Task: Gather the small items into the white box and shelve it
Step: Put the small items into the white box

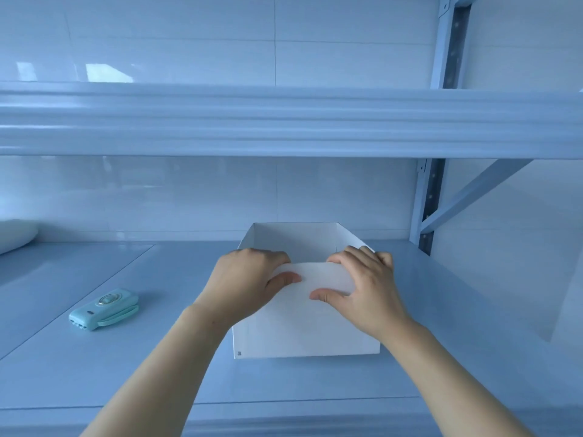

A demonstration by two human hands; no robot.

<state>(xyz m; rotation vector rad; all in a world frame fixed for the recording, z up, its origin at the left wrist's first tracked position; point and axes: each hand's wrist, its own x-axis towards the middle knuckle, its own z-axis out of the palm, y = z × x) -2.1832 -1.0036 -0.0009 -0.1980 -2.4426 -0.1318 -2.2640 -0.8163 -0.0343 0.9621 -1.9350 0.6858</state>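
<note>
The white box (303,329) stands open-topped on the shelf surface (157,357), near its middle. My left hand (249,285) grips the box's near rim on the left, fingers over the edge and thumb on the front wall. My right hand (362,288) grips the same rim on the right in the same way. The inside of the box is hidden by my hands and the front wall. A small mint-green handheld device (102,309) with a strap lies on the shelf, left of the box and apart from it.
An upper shelf beam (284,121) runs across above the box. A metal upright (427,203) with a diagonal brace (473,193) stands at the right. A white soft object (15,236) sits at the far left. A tiled wall lies behind.
</note>
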